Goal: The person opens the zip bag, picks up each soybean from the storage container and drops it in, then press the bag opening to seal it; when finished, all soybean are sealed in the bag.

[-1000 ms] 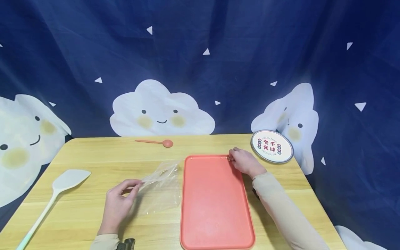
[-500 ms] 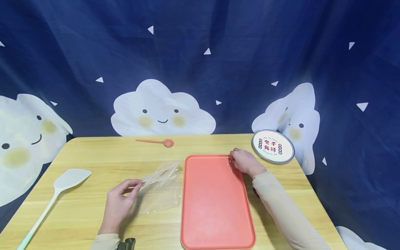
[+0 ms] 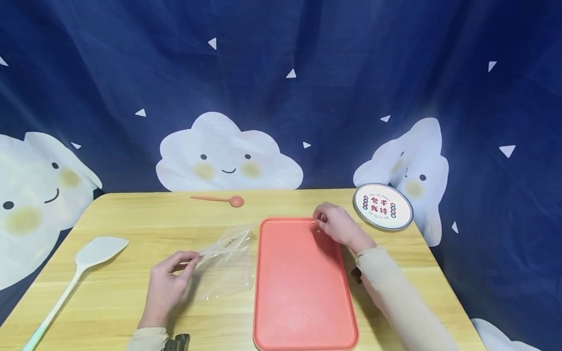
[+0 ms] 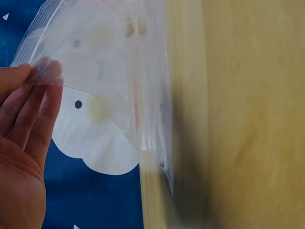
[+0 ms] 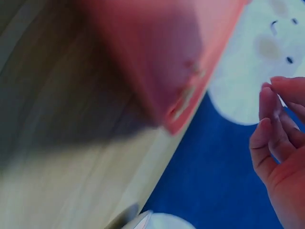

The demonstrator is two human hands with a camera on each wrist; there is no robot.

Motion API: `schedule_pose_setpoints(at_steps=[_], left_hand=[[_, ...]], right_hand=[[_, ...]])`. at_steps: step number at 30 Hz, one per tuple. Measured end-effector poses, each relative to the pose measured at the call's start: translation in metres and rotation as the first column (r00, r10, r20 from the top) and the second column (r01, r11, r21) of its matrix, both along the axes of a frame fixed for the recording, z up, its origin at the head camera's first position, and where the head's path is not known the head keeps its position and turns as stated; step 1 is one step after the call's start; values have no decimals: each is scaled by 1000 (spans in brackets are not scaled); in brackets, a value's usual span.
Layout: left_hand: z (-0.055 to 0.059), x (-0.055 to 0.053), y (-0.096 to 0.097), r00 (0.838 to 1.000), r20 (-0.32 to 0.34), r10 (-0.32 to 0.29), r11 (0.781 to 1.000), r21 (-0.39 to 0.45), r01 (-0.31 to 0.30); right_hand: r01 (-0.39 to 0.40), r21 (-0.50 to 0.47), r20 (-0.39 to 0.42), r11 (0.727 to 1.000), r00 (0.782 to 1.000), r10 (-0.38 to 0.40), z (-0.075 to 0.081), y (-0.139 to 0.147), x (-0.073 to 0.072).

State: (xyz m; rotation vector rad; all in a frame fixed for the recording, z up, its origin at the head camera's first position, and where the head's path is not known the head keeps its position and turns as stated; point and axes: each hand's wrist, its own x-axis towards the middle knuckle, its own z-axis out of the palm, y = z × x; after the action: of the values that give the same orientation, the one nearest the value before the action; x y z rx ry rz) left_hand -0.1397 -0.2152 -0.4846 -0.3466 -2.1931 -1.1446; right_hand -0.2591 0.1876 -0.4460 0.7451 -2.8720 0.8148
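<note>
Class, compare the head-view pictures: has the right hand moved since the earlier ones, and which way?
Yes: the right hand has shifted slightly left and up in the head view, farther from the white dark-rimmed plate.

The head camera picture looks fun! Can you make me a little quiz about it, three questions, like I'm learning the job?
1. True or false: the left hand is pinching the clear bag.

2. What color is the tray?
A) blue
B) green
C) coral pink

3. Fill the gap: the oval plate is nearer to the person's ____ hand.

Key:
1. True.
2. C.
3. Right: the right hand is by the tray's far right corner, close to the plate.
</note>
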Motion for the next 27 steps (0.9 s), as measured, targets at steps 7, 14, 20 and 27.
schedule_pose_setpoints(at_steps=[7,14,20,27], left_hand=[[0,2,-1,999,23,-29,999,15,28],[2,2,-2,998,58,-38,999,11,37],[2,1,-2,998,46,-35,999,9,35],[2,0,-1,998,51,-40,999,8,40]], right_hand=[[-86,-187,-66,978,995,75,11,-30,11],[-174,-240,-13,955,984,176,21,-68,21],[-221,-309,13,925,972,236,26,-101,26],[-284,-381,27,880,948,318,26,-137,28]])
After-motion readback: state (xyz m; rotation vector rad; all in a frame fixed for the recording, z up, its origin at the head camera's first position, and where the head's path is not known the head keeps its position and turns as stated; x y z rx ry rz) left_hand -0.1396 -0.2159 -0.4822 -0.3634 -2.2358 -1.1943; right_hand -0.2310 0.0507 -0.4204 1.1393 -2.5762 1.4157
